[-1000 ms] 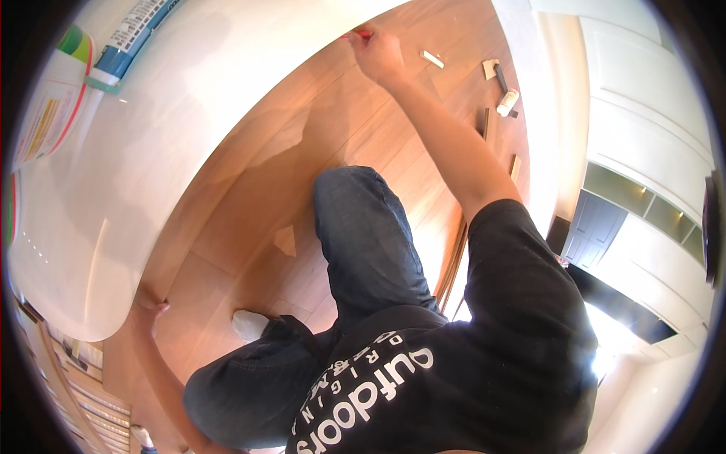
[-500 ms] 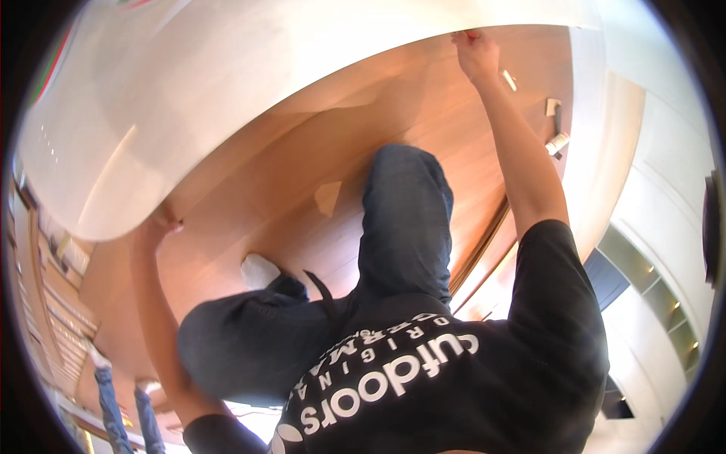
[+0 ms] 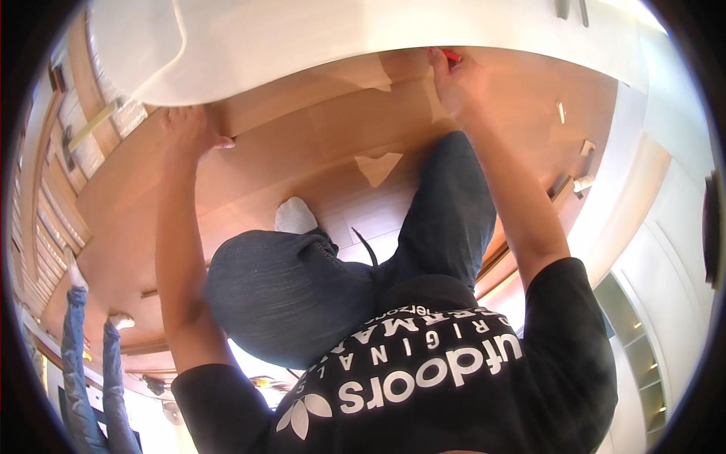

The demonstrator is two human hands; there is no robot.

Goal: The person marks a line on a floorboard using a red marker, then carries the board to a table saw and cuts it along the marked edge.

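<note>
A large white sheet or panel [image 3: 287, 45] spans the top of the view, its lower edge curved by the lens. At its left end my left hand [image 3: 187, 130] reaches up, fingertips at the edge and thumb held apart. Against the edge farther right, my right hand [image 3: 460, 83] is closed around a small red tool [image 3: 451, 56]; most of it is hidden in my fingers, so its kind cannot be made out. Below the edge lies a brown wooden board surface [image 3: 302, 151], with an angular pale scrap [image 3: 378, 168] on it.
My bent knees [image 3: 291, 295] and a white-socked foot [image 3: 295, 216] are between my arms. Small pieces and a white roll [image 3: 583, 184] lie at the right. Slatted wood [image 3: 45, 234] stands left. Another person's jeans-clad legs [image 3: 74, 348] show at lower left.
My view has shifted, and the white sheet now covers less of the left side. My left hand shows more fully at its edge. My right hand still holds the red tool.
</note>
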